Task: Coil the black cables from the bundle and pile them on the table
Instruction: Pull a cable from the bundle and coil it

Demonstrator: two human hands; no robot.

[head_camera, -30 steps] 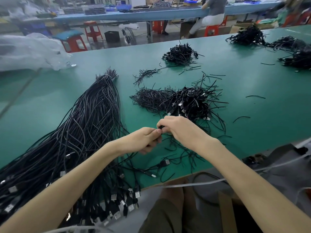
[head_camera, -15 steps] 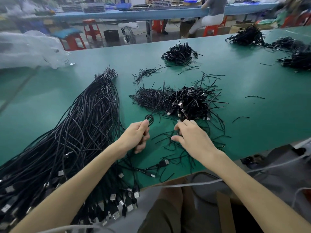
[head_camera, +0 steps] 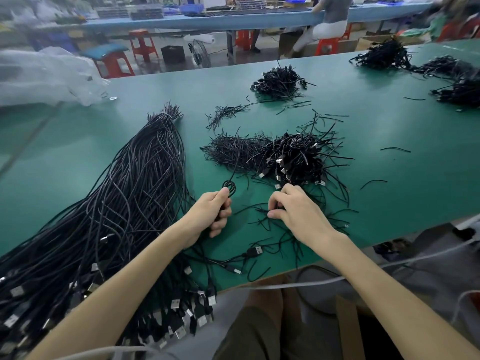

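A long bundle of black cables [head_camera: 135,183] lies on the green table [head_camera: 389,141] at the left, its USB plugs hanging over the near edge. My left hand [head_camera: 211,213] grips a small coiled black cable [head_camera: 230,187], whose loop sticks up above my thumb. My right hand [head_camera: 293,207] rests with curled fingers on loose thin black ties [head_camera: 262,211] and pinches at them. Just beyond both hands sits a pile of coiled cables [head_camera: 296,157] with silver plugs.
More piles of coiled cables sit farther back [head_camera: 280,83] and at the far right [head_camera: 381,54]. A heap of thin ties [head_camera: 233,152] lies left of the main pile. Clear plastic bags [head_camera: 44,76] lie at the back left. A white cord [head_camera: 311,283] runs along the table's near edge.
My hands were joined together at the cable, then drew apart. The left hand now holds the coil alone, and the right hand has dropped onto the loose ties.
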